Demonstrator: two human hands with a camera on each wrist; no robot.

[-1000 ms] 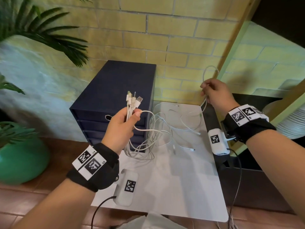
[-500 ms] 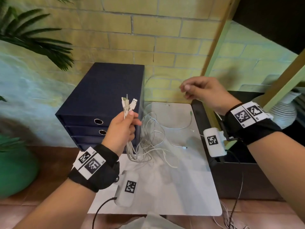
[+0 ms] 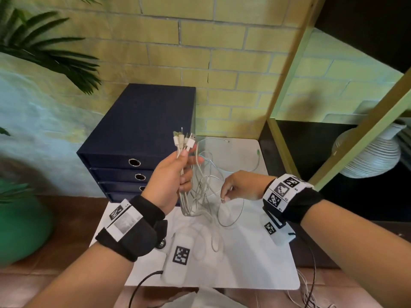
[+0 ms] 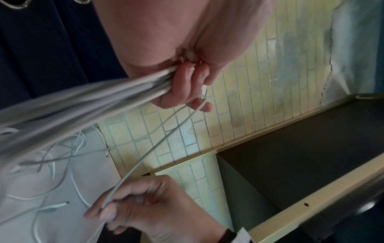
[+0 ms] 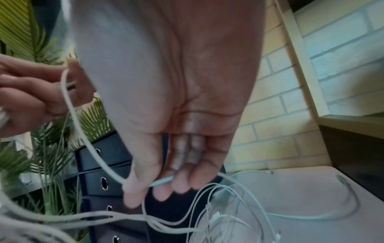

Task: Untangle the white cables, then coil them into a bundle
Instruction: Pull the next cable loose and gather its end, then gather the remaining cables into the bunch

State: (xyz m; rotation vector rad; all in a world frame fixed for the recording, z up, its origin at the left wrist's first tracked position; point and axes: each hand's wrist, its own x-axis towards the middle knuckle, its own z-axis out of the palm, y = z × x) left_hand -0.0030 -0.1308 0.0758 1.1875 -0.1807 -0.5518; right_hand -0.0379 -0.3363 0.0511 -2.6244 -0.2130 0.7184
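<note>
Left hand [image 3: 172,178]: curled round a bunch of white cables [image 3: 201,192], plug ends [image 3: 184,140] sticking up above the fist, the rest hanging below the grip onto the white tabletop [image 3: 251,258].
Right hand [image 3: 239,185]: just right of the hanging bunch, thumb and forefinger pinching one thin strand [image 4: 145,157].
Head view only: plugs fanned above the left fist; dark blue drawer unit [image 3: 138,130] behind the grip; loose loops lying past it on the tabletop.
Left wrist view only: pinched strand running taut from the left fingertips [image 4: 199,105] down to the right hand [image 4: 145,212]; thick bunch blurred.
Right wrist view only: strand passing between thumb and curled fingers [image 5: 182,182], arching over to the left hand [image 5: 31,98]; tangle [image 5: 218,213] below the pinch.
</note>
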